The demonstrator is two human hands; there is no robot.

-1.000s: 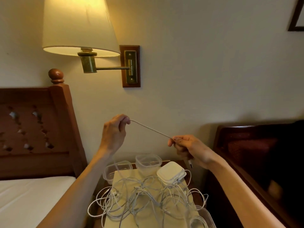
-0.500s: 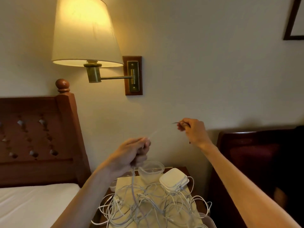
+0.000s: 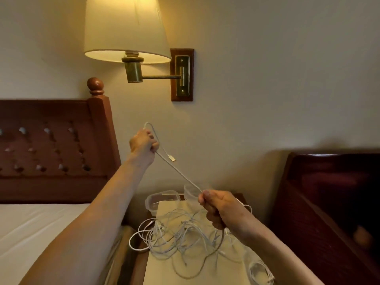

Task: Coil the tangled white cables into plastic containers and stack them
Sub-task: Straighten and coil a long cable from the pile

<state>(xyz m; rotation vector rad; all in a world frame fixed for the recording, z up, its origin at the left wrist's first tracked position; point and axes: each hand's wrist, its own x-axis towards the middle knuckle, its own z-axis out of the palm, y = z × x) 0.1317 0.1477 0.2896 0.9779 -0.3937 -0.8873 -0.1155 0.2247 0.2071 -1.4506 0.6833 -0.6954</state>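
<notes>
We are stretching one thin white cable (image 3: pixel 178 171) taut above the counter (image 3: pixel 197 270): left grip (image 3: pixel 144 144) pinching its looped end, right grip (image 3: pixel 218 204) clenching it lower, clear air between.

You have smooth white plastic cables (image 3: pixel 174 233), clear glossy plastic containers (image 3: pixel 162 199), a polished wood headboard (image 3: pixel 51 151), a brass lamp arm (image 3: pixel 160 77) and a cloth shade (image 3: pixel 125 29).

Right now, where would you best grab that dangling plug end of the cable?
Probably pinch the USB plug by its white housing, coming from the right: it hangs free just right of the left hand, gold tip pointing down-right, while the right hand grips the taut cable lower down.
</notes>
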